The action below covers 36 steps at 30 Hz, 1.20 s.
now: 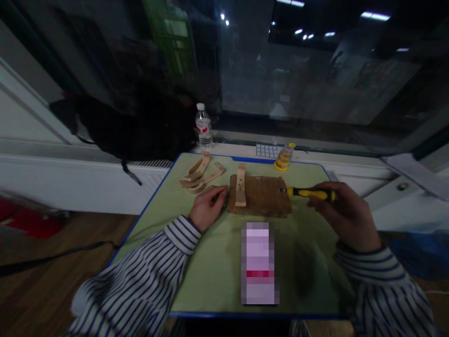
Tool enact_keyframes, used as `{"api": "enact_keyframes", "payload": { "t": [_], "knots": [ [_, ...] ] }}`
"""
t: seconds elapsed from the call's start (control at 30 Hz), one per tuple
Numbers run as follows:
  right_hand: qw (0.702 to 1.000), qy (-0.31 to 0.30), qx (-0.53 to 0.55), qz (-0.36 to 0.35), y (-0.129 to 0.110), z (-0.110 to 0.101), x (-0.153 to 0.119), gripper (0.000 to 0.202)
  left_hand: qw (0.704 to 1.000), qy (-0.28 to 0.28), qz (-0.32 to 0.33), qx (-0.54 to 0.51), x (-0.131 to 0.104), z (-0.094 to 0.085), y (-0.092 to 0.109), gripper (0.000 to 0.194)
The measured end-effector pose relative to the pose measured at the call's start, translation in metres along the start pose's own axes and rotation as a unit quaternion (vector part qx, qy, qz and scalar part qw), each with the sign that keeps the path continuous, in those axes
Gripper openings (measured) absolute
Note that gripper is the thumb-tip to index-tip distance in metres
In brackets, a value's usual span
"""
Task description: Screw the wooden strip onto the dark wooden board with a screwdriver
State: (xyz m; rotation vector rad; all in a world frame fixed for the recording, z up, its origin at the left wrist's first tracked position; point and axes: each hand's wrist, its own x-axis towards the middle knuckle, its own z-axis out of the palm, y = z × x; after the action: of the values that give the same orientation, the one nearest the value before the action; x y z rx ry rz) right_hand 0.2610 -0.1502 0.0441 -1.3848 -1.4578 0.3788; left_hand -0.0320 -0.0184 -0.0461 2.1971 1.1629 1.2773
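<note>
My right hand [351, 215] is wrapped around the handle of a yellow and black screwdriver [308, 193], held level with its tip pointing left over the right part of a brown cardboard piece [266, 196]. Across the left part of the cardboard lies a light wooden strip [241, 187] with a bent upper end and small dark marks near its middle. My left hand [209, 206] rests by the cardboard's left edge, thumb and forefinger close together. Whatever they may hold is too small to tell.
Several curved wooden pieces [201, 175] lie at the table's back left. A small yellow-capped bottle [284, 158] stands at the back right, and a water bottle [204, 128] on the sill. A phone-shaped, pixelated object [259, 262] lies on the green table [206, 281] in front.
</note>
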Motion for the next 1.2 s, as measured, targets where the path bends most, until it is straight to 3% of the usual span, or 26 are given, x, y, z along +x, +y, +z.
{"api": "enact_keyframes", "payload": {
  "t": [0.23,0.43,0.57,0.73,0.93,1.2],
  "knots": [
    [0.994,-0.007,0.091,-0.063,-0.027,0.011,0.061,0.025,1.000,0.007,0.020,0.000,-0.006,-0.006,-0.005,0.021],
    [0.987,0.052,0.081,-0.131,-0.045,0.034,0.095,0.031,1.000,-0.006,0.024,0.012,0.008,-0.007,0.004,0.020],
    [0.985,0.040,0.094,-0.141,-0.051,0.066,0.105,0.034,0.998,-0.046,0.047,-0.006,0.029,0.003,0.007,0.022],
    [0.989,-0.013,0.067,-0.132,-0.041,0.100,0.113,0.037,0.995,-0.057,0.063,-0.047,0.035,0.014,-0.006,0.021],
    [0.991,-0.073,0.058,-0.094,-0.019,0.113,0.120,0.035,0.987,-0.099,0.128,-0.024,0.035,0.010,-0.014,0.027],
    [0.985,-0.133,0.050,-0.093,-0.017,0.128,0.113,0.037,0.977,-0.149,0.155,-0.007,0.036,0.009,-0.019,0.037]
  ]
}}
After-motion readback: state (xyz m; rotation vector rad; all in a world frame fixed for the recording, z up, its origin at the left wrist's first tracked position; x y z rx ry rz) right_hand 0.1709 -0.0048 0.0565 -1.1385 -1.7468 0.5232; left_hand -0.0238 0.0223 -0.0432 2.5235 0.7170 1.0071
